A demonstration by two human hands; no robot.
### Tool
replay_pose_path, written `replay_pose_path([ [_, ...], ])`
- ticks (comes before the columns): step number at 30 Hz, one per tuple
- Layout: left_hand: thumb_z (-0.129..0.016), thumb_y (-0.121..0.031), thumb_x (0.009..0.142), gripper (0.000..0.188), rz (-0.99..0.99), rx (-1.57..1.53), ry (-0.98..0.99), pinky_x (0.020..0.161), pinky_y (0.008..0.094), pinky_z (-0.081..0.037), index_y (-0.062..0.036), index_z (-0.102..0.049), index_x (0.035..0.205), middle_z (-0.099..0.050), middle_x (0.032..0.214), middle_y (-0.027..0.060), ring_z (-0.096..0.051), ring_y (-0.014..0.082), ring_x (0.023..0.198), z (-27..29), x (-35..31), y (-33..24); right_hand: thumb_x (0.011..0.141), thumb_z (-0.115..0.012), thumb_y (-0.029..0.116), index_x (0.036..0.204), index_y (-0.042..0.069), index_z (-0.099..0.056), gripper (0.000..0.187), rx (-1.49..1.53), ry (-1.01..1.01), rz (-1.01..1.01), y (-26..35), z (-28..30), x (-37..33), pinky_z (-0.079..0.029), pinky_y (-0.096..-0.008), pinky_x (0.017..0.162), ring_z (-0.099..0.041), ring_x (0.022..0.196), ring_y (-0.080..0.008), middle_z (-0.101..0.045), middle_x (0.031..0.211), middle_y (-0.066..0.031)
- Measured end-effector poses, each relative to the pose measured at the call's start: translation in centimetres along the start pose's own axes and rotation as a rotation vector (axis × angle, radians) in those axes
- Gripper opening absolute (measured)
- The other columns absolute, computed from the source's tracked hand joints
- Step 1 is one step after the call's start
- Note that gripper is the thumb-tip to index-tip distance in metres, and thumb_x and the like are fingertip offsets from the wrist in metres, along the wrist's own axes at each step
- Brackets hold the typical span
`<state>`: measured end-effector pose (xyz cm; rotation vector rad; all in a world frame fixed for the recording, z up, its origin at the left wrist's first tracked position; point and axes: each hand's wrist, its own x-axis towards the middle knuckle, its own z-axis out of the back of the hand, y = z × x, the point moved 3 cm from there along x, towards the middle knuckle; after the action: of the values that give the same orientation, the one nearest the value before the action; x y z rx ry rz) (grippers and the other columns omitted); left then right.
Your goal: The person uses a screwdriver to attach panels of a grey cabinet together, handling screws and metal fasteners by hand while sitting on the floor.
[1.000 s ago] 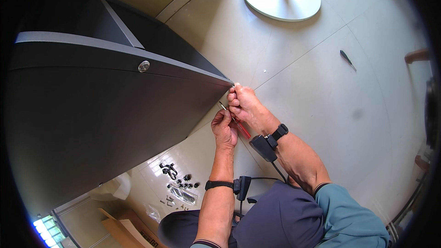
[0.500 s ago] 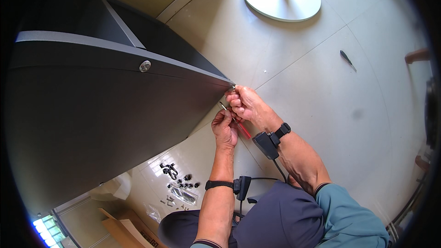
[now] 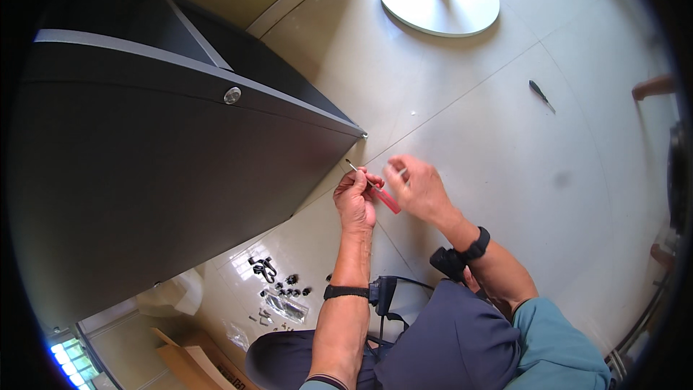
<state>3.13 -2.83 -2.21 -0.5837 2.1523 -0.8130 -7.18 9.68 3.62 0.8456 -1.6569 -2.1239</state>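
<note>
My left hand [image 3: 355, 198] is closed around a screwdriver [image 3: 388, 201] with a red handle; its thin metal shaft points up and left toward the cabinet. To its right my right hand [image 3: 420, 188] hovers with bent fingers, smeared by motion, so I cannot make out whether anything is in them. The dark grey cabinet [image 3: 159, 173] fills the left side. At its nearest corner sits a small shiny metal fitting [image 3: 364, 136], apart from both hands. A round silver fitting [image 3: 232, 95] is set in the panel near the edge.
Black fittings [image 3: 291, 290], a clear plastic bag [image 3: 286, 308] and small screws [image 3: 266, 315] lie on the floor by my knee. An open cardboard box [image 3: 189, 361] stands lower left. Another screwdriver [image 3: 541, 95] lies at right, a round white pedestal base [image 3: 451, 11] at the back.
My right hand has left the metal fitting at the cabinet corner and moved right and down toward me. My left hand stays nearly in place with the screwdriver.
</note>
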Motion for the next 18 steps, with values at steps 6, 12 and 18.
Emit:
replay_pose_path([
  [6, -0.062, -0.011, 0.093, 0.013, 0.02, 0.114, -0.011, 0.077, 0.0353, -0.054, 0.0006, -0.062, 0.097, -0.067, 0.088, 0.0126, -0.065, 0.0222, 0.078, -3.0, 0.8, 1.2, 0.091, -0.058, 0.016, 0.107, 0.0, -0.058, 0.023, -0.304, -0.011, 0.218, -1.6, -0.8, -2.8, -0.05, -0.0391, 0.062, -0.062, 0.07, -0.039, -0.064, 0.079, -0.0205],
  [12, -0.072, -0.022, 0.087, 0.026, 0.182, 0.184, -0.078, 0.065, 0.0332, -0.056, -0.0012, -0.063, 0.098, -0.067, 0.089, 0.0106, -0.067, 0.022, 0.077, -5.3, 1.9, -1.2, 0.09, -0.056, 0.012, 0.1, 0.002, -0.06, 0.015, -0.18, -0.239, 0.214, -3.3, 1.2, -2.4, -0.048, -0.0436, 0.056, -0.062, 0.064, -0.0382, -0.061, 0.071, -0.0194],
  [18, -0.075, -0.029, 0.084, 0.03, 0.262, 0.292, -0.17, 0.066, 0.0368, -0.057, -0.0047, -0.063, 0.097, -0.069, 0.088, 0.0101, -0.069, 0.0248, 0.079, -5.2, 3.9, -1.3, 0.088, -0.057, 0.009, 0.099, 0.003, -0.062, 0.014, -0.208, -0.201, 0.237, -4.3, 1.6, -2.6, -0.049, -0.0398, 0.054, -0.061, 0.06, -0.0342, -0.063, 0.074, -0.0178],
])
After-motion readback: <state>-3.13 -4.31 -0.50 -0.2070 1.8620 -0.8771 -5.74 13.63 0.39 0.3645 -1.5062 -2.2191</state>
